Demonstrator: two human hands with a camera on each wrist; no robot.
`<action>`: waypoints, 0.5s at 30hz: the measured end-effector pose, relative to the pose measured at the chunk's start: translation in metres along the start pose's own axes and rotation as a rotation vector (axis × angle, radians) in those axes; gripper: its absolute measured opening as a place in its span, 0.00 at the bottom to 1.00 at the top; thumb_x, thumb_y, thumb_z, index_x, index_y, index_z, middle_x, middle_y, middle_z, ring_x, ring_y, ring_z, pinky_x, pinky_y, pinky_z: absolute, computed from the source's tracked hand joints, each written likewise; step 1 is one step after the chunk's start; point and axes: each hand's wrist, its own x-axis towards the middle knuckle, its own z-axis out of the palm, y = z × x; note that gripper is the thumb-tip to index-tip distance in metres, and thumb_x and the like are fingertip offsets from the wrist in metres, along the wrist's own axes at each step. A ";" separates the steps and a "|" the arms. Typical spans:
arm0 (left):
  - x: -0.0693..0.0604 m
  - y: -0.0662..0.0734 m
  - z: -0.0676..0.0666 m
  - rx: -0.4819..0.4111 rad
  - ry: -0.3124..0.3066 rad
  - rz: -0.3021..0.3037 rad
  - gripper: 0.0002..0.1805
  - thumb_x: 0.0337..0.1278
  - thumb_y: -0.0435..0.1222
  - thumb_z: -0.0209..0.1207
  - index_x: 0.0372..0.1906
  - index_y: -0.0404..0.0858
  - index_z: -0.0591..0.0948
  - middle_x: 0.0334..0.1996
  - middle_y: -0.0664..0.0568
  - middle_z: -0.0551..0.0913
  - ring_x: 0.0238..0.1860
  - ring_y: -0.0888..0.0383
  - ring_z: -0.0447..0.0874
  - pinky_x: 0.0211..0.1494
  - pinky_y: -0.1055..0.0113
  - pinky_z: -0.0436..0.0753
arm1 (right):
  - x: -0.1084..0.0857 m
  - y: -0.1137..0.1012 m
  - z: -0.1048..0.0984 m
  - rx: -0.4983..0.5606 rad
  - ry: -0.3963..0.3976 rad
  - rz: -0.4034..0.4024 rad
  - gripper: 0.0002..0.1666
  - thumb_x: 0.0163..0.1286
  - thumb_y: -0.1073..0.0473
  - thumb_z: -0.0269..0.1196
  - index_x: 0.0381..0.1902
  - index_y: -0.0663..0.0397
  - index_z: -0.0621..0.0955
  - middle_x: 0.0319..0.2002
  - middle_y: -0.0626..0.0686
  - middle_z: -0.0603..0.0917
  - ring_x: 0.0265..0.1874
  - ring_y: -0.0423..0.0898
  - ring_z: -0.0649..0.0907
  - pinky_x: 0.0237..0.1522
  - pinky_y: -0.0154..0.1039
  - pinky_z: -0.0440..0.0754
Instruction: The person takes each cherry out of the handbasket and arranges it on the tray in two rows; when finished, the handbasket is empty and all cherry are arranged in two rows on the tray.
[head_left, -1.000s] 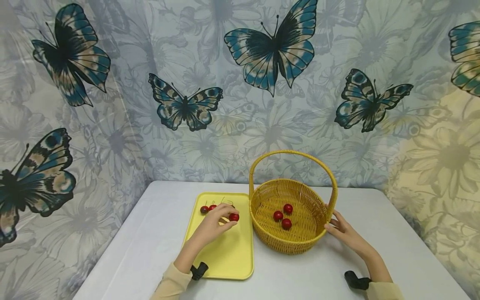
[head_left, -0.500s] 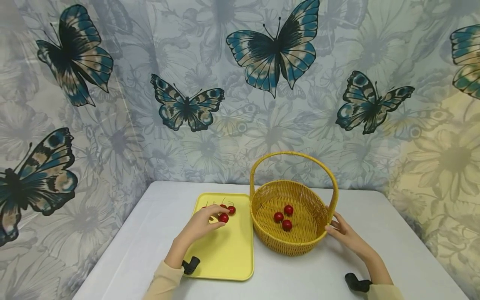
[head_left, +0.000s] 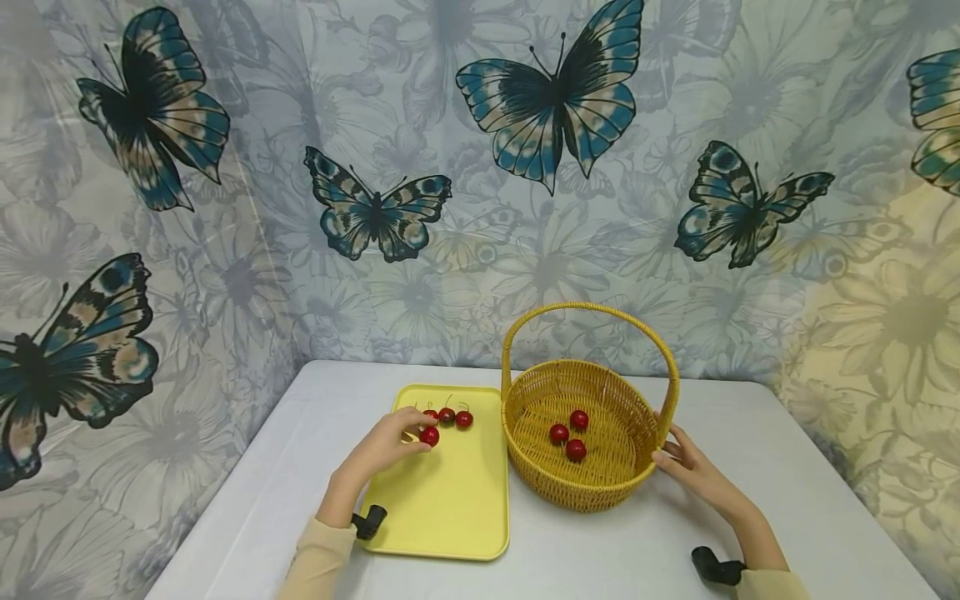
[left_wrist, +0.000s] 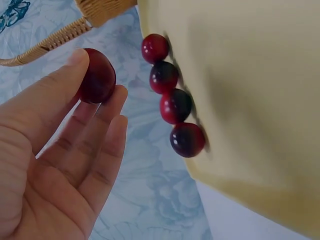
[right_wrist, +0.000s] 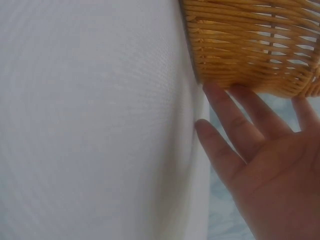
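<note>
My left hand (head_left: pixel 382 442) pinches a red cherry (head_left: pixel 429 436) between thumb and fingertips above the left part of the yellow tray (head_left: pixel 442 508). In the left wrist view the held cherry (left_wrist: pixel 97 76) is apart from a row of several dark red cherries (left_wrist: pixel 175 106) on the tray. Three cherries lie inside the wicker basket (head_left: pixel 581 497), which stands to the right of the tray. My right hand (head_left: pixel 701 475) rests at the basket's right side, by the handle's base. The right wrist view shows its extended fingers (right_wrist: pixel 235 125) touching the wicker wall (right_wrist: pixel 250 50).
The basket's tall arched handle (head_left: pixel 588 306) rises above its opening. A white cloth covers the table (head_left: pixel 600 550), and a butterfly-patterned cloth (head_left: pixel 480 292) hangs behind it. Black wrist straps (head_left: pixel 716 567) are on both arms.
My left hand has moved left over the tray with the cherry still pinched, uncovering cherries at the back of the tray. The right hand and the basket have stayed almost in place.
</note>
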 end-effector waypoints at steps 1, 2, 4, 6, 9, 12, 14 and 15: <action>0.000 -0.002 0.000 0.000 0.002 0.003 0.21 0.51 0.36 0.64 0.52 0.36 0.79 0.41 0.54 0.79 0.42 0.57 0.80 0.47 0.66 0.81 | 0.000 0.000 0.000 -0.001 0.000 -0.001 0.39 0.74 0.59 0.48 0.74 0.51 0.41 0.66 0.74 0.55 0.50 0.18 0.66 0.46 0.23 0.72; -0.001 -0.003 -0.001 -0.001 0.002 0.007 0.21 0.50 0.35 0.64 0.52 0.35 0.79 0.41 0.54 0.79 0.42 0.56 0.80 0.47 0.65 0.81 | 0.000 0.000 0.000 -0.002 -0.001 -0.002 0.39 0.74 0.59 0.48 0.74 0.51 0.41 0.66 0.74 0.55 0.51 0.18 0.66 0.46 0.23 0.71; -0.002 -0.007 -0.002 0.001 0.001 0.012 0.20 0.50 0.34 0.64 0.51 0.34 0.79 0.41 0.53 0.79 0.41 0.55 0.80 0.47 0.64 0.81 | 0.000 0.000 0.000 -0.007 -0.001 0.000 0.39 0.74 0.59 0.48 0.74 0.50 0.41 0.66 0.74 0.55 0.50 0.18 0.66 0.46 0.23 0.72; -0.002 -0.010 -0.002 0.001 -0.003 0.011 0.20 0.50 0.33 0.64 0.50 0.34 0.79 0.41 0.52 0.79 0.41 0.55 0.80 0.47 0.63 0.80 | 0.000 -0.001 0.000 -0.016 -0.001 0.006 0.39 0.74 0.59 0.48 0.74 0.50 0.41 0.66 0.74 0.55 0.50 0.18 0.66 0.48 0.26 0.73; -0.004 -0.015 -0.003 0.011 0.000 -0.008 0.19 0.49 0.33 0.65 0.49 0.34 0.79 0.41 0.51 0.78 0.42 0.54 0.79 0.48 0.61 0.80 | 0.000 -0.001 0.001 -0.039 0.005 0.020 0.39 0.74 0.58 0.48 0.74 0.49 0.41 0.66 0.73 0.56 0.50 0.17 0.66 0.51 0.39 0.75; -0.006 -0.018 -0.004 0.012 0.002 -0.040 0.19 0.49 0.32 0.65 0.49 0.35 0.80 0.42 0.51 0.78 0.43 0.53 0.79 0.49 0.59 0.79 | 0.000 -0.001 0.001 -0.064 0.015 0.028 0.39 0.74 0.57 0.48 0.74 0.49 0.41 0.66 0.73 0.57 0.56 0.29 0.69 0.54 0.54 0.74; -0.007 -0.019 -0.005 0.005 -0.004 -0.045 0.18 0.48 0.30 0.65 0.49 0.34 0.80 0.42 0.50 0.78 0.43 0.52 0.79 0.49 0.56 0.79 | 0.000 -0.001 0.002 -0.070 0.021 0.030 0.39 0.74 0.57 0.48 0.74 0.49 0.41 0.66 0.73 0.57 0.61 0.46 0.70 0.54 0.59 0.72; -0.007 -0.020 -0.006 -0.001 -0.010 -0.047 0.19 0.48 0.30 0.65 0.49 0.33 0.80 0.42 0.49 0.77 0.43 0.51 0.79 0.49 0.55 0.80 | 0.000 -0.001 0.002 -0.073 0.024 0.029 0.39 0.74 0.57 0.48 0.74 0.49 0.41 0.66 0.73 0.57 0.62 0.54 0.68 0.54 0.61 0.71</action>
